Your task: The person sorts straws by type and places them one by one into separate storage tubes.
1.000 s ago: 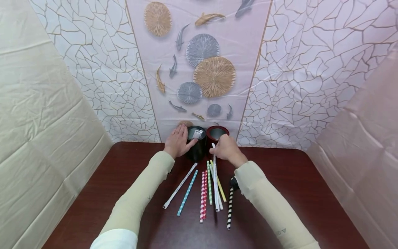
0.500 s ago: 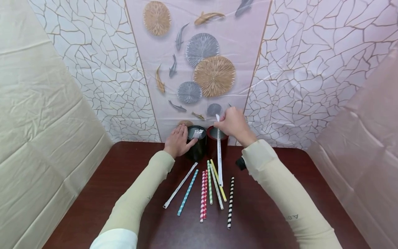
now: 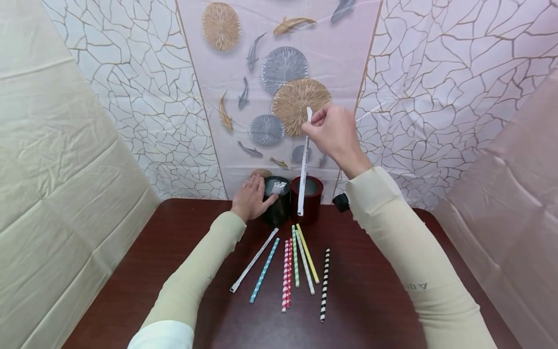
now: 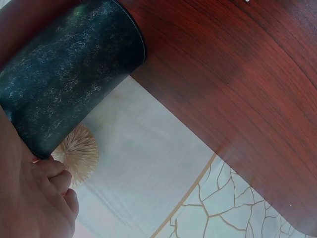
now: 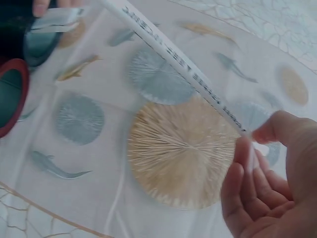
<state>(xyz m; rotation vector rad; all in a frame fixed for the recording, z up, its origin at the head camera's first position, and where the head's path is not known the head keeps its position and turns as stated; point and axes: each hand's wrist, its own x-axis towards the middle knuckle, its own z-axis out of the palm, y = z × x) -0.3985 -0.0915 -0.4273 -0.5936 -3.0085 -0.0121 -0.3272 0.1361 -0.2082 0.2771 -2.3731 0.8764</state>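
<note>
My right hand (image 3: 335, 133) pinches a white paper-wrapped straw (image 3: 303, 169) near its top end, thumb against fingertips. Dark printing runs along the wrapper (image 5: 183, 69) in the right wrist view. The straw hangs slightly tilted, its lower end overlapping the dark red can (image 3: 314, 208) in the head view. My left hand (image 3: 251, 196) holds the black can (image 3: 276, 213) beside it, thumb at the near rim and fingers on the left side. White wrapped ends (image 3: 277, 187) show inside the black can. In the left wrist view, curled fingers (image 4: 59, 181) sit at the rim.
Several loose straws lie on the dark wooden table (image 3: 370, 286): one white wrapped straw (image 3: 254, 260), a blue one (image 3: 264, 270), pink and red ones, a green striped one, a pale one, a yellow one (image 3: 307, 253) and a black striped one (image 3: 325, 285). Patterned cloth (image 3: 392, 121) stands behind.
My right hand has lifted the wrapped straw up from among the loose straws, bringing it above and in front of the red can. My left hand has stayed at the black can.
</note>
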